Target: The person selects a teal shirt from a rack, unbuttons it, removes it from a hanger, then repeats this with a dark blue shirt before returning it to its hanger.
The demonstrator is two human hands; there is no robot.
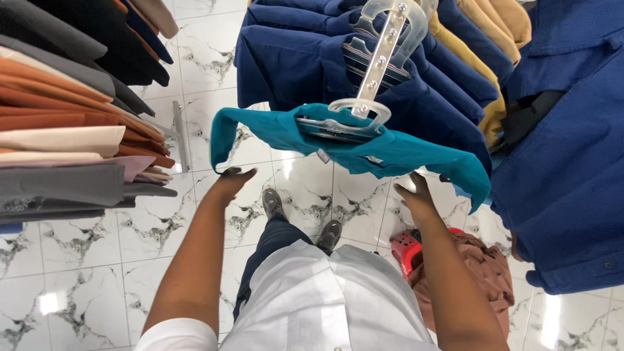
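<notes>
Head view looked straight down in a clothes shop. A teal shirt (364, 146) hung on a clear plastic hanger (354, 117), which was clipped to a clear vertical hanger strip (383, 45) in front of a row of dark blue shirts (305, 58). Left hand (234, 179) was up under the teal shirt's left sleeve end, fingers curled against the fabric edge; grip partly hidden, so couldn't tell if it was pinching or just touching. Right hand (416, 195) was under the shirt's right sleeve, fingers spread and pointing up at the hem, touching or just beside it. Shirt was held roughly level, sleeves drooping at both ends. Mustard shirts (484, 71) hung behind the blue ones, more blue garments (572, 156) at right. Rack at left carried orange, cream and grey clothes (65, 130). White marbled tile floor (84, 260) below, with a red basket (409, 250) and a brown garment (481, 273) by the right forearm.
</notes>
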